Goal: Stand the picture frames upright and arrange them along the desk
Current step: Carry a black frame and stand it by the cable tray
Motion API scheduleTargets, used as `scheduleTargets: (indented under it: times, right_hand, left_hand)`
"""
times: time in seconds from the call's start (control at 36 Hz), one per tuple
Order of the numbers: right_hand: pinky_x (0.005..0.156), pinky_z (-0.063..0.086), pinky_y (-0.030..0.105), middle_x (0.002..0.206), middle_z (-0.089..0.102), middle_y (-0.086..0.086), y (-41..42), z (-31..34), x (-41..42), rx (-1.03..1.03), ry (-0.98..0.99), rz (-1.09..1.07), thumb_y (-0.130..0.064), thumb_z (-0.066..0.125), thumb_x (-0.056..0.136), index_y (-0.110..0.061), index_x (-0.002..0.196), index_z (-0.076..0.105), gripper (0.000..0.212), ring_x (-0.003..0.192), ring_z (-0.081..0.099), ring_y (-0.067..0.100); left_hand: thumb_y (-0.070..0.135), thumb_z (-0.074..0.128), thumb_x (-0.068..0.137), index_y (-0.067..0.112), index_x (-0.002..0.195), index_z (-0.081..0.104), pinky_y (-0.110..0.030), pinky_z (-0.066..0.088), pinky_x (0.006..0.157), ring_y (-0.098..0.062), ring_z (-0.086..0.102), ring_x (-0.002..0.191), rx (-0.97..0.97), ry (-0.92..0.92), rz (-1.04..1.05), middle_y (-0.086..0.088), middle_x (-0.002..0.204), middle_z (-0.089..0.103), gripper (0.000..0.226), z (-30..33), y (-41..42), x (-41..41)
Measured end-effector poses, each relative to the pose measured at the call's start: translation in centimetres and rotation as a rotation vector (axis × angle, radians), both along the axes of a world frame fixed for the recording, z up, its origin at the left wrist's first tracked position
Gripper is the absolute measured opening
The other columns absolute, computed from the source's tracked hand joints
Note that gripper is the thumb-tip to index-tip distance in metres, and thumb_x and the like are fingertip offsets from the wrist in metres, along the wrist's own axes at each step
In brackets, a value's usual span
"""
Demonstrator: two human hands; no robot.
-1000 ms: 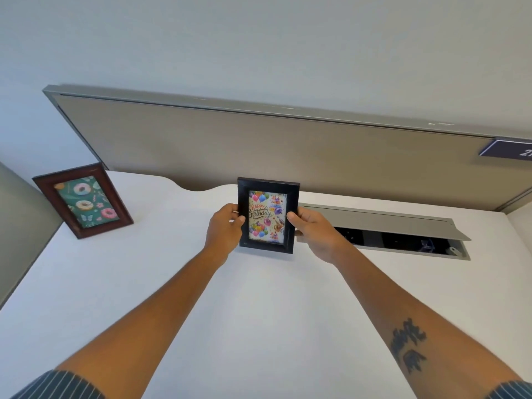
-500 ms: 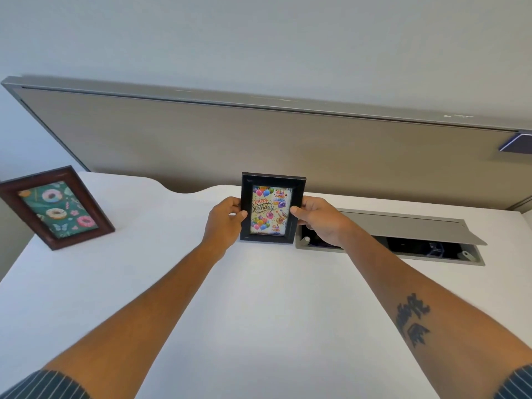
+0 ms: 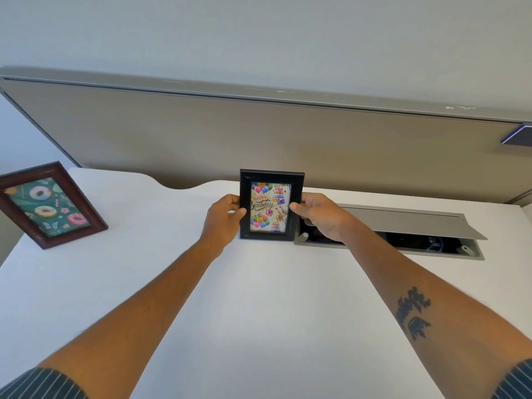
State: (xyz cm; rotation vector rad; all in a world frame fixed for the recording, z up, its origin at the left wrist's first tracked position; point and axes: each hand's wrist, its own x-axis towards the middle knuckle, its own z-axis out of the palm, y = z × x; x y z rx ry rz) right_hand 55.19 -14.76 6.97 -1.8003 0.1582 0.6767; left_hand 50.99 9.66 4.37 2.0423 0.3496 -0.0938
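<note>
The black picture frame (image 3: 271, 205) is held upright at the middle of the view, toward the far edge of the white desk (image 3: 259, 298), with its lower edge at or on the desk surface; whether it bears its own weight cannot be told. A colourful "Happy Birthday" print with balloons is shown behind its glass. Its left side is gripped by the left hand (image 3: 223, 218), with the thumb laid on the front border and the fingers curled behind. Its right side is clasped by the right hand (image 3: 319, 216) in the same way, thumb on the front and fingers wrapped around the back. Both hands are closed on the frame.

Just beside the frame, at 3 o'clock, a grey cable hatch (image 3: 403, 226) is set into the desk, its lid propped open and dark cabling seen inside. The right wrist lies over the hatch's near left corner.

Well apart, at 9 o'clock, a brown wooden frame (image 3: 49, 204) is stood upright and angled, leaning back, with a green doughnut print shown in it.

Behind the desk, at 12 o'clock, a beige partition panel (image 3: 259, 139) is seen, capped by a grey rail. A dark tattoo (image 3: 413, 312) is carried on the right forearm, and striped sleeves (image 3: 43, 384) are seen at the lower corners.
</note>
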Motion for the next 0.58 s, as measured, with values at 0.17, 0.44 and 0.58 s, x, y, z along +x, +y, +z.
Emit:
scheduleTargets:
  times: [0.17,0.44,0.58]
  right_hand:
    - [0.078,0.048,0.025,0.135,0.073,0.008,0.0,0.2,-0.2,0.015,-0.014,0.010,-0.025,0.057,0.111,-0.013,0.139,0.066,0.032,0.122,0.064,0.022]
    - [0.085,0.053,0.026,0.137,0.073,0.002,-0.2,0.0,-0.3,-0.024,-0.042,0.056,-0.022,0.058,0.110,-0.018,0.143,0.064,0.033,0.128,0.064,0.019]
    - [0.104,0.057,0.035,0.140,0.069,0.000,-0.4,-0.2,-1.3,-0.021,-0.103,0.043,-0.020,0.069,0.104,-0.017,0.149,0.057,0.046,0.136,0.061,0.020]
  left_hand:
    - [0.018,0.060,0.109,0.009,0.134,0.059,-0.042,0.059,0.100,-0.022,0.062,0.120,-0.012,0.020,-0.009,-0.012,0.140,0.067,0.027,0.2,0.1,-0.4]
    - [0.023,0.061,0.109,0.013,0.142,0.056,-0.039,0.059,0.099,-0.027,0.064,0.129,-0.008,0.067,-0.011,-0.011,0.147,0.065,0.035,0.2,-0.1,-0.4]
    - [0.030,0.067,0.105,0.019,0.153,0.046,-0.038,0.056,0.102,-0.029,0.060,0.139,-0.017,0.038,-0.005,-0.009,0.155,0.059,0.053,0.0,-0.4,-1.1]
